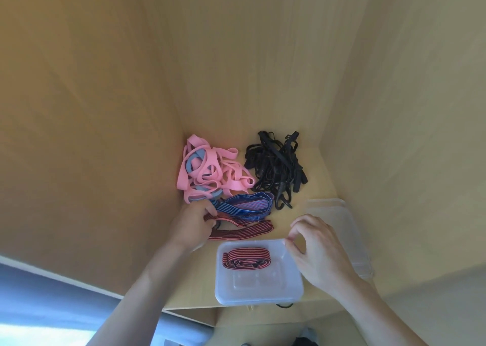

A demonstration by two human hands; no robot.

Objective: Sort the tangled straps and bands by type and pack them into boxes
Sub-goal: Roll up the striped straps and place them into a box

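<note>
My L hand (194, 222) grips the red striped strap (244, 232) just beyond the clear box (257, 298); R hand (320, 248) pinches the box's far rim. I'd free it from the tangle, coil it flat, then lay it beside the coiled strap (246, 258) inside.

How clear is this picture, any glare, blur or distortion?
Head view: soft throughout, with even, warm light; the wide lens bows the shelf walls; the black straps merge into one dark mass; a washed-out bright patch sits bottom left.
</note>
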